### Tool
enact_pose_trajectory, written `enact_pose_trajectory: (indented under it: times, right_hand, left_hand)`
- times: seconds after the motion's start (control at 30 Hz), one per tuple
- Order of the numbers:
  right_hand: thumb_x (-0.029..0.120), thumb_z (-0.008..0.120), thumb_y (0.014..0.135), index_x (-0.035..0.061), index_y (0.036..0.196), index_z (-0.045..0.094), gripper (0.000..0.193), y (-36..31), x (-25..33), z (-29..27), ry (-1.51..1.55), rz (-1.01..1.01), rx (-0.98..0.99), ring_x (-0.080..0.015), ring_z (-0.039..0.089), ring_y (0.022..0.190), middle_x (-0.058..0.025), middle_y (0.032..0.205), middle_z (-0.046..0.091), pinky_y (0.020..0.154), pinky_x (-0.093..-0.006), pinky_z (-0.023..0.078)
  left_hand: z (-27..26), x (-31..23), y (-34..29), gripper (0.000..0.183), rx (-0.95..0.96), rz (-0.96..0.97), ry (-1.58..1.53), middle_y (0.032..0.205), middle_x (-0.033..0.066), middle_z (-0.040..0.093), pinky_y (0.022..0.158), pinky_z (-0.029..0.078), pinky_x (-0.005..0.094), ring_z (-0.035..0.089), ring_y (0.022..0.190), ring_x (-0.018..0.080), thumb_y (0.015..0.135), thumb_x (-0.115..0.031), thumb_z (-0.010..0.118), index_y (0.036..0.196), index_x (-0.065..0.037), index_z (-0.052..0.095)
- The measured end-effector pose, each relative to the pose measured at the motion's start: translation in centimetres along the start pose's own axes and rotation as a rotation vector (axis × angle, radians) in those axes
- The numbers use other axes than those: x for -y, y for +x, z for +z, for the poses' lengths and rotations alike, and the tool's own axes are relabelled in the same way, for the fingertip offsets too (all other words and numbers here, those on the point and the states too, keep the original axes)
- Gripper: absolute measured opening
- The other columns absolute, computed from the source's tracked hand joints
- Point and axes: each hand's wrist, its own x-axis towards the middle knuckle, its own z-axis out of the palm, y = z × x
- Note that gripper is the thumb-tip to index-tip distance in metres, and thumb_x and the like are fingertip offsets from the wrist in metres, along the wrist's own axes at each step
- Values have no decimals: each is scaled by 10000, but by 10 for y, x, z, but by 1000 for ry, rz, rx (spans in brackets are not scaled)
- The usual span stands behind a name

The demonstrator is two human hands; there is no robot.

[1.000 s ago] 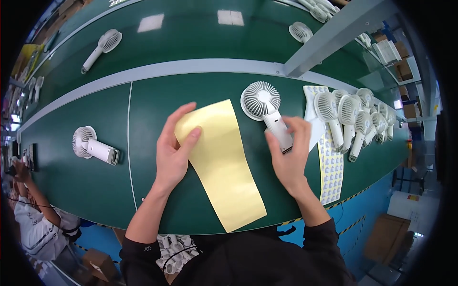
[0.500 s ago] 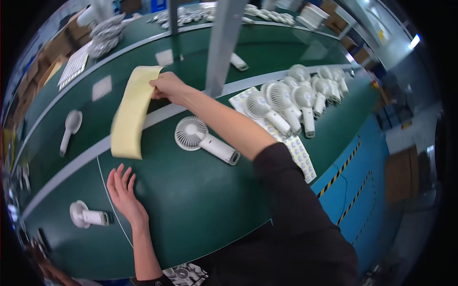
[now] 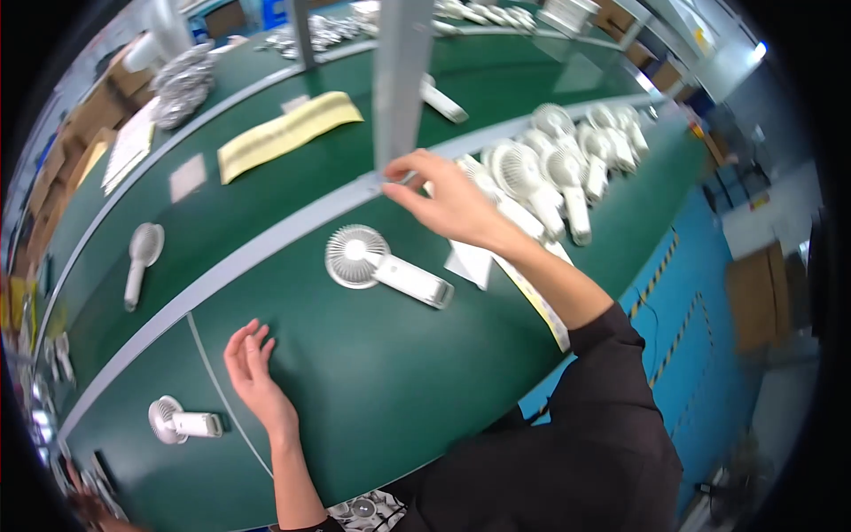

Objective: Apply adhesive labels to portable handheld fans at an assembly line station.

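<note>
We see the right hand raised at upper centre of the frame, fingers loosely spread and curled, holding nothing; its fingertips are just beside the foot of a grey upright post and the pale rail crossing the green tabletop. The left hand lies at lower left, fingers spread, flat on the tabletop, empty.

The nearest thing is a white handheld fan lying on its side at centre frame, between the two hands, round grille to the left, handle pointing right. We judge it light, rigid plastic, smooth and a little slippery; the grille looks thin and likely fragile, so the handle is the place to take hold.

Elsewhere: a yellow backing sheet beyond the rail at upper left; a cluster of like fans at upper right; a white label strip under the right forearm; another fan at lower left; one more fan at left.
</note>
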Motion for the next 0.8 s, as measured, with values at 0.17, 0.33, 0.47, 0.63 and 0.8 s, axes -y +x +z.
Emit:
enact_pose_trajectory:
  times: [0.17,0.33,0.47,0.63,0.8]
  right_hand:
    - [260,742,906,-13,1110,660,350,-138,-3,-95,-163,449,-141,-227,648,869,-121,1065,649,820,-355,507]
    - [464,831,775,-76,1199,582,730,-246,-34,-94,-912,621,-261,-307,530,1036,-146,1027,579,914,-412,446]
    - [470,844,760,-36,1059,559,653,-263,-41,-104,-635,665,-250,-297,500,1023,-152,1008,559,890,-421,408]
    - [375,809,841,13,855,529,457,-264,-58,-119,-362,787,-279,-175,509,743,-82,772,567,680,-332,411]
    - [251,665,986,69,732,515,346,-247,-46,-148,490,841,-361,-19,414,567,40,656,540,524,-240,345]
  left_hand:
    - [13,-13,-15,282,10,5,90,1213,163,635,982,503,363,624,1117,235,1056,-185,509,1236,30,537]
    - [30,-4,-38,251,66,124,222,1067,137,657,980,510,356,642,1018,210,1062,-168,491,1182,39,566]
    - [58,-10,-68,176,373,210,300,1056,126,664,971,493,330,638,1009,192,1048,-80,495,1166,32,561]
    - [133,-34,-97,237,884,498,427,1144,155,696,990,476,361,660,1071,279,917,16,619,1153,8,636]
    - [227,-33,-107,467,1107,645,428,1434,179,530,1075,431,429,514,1314,364,925,-121,683,1359,-27,538]
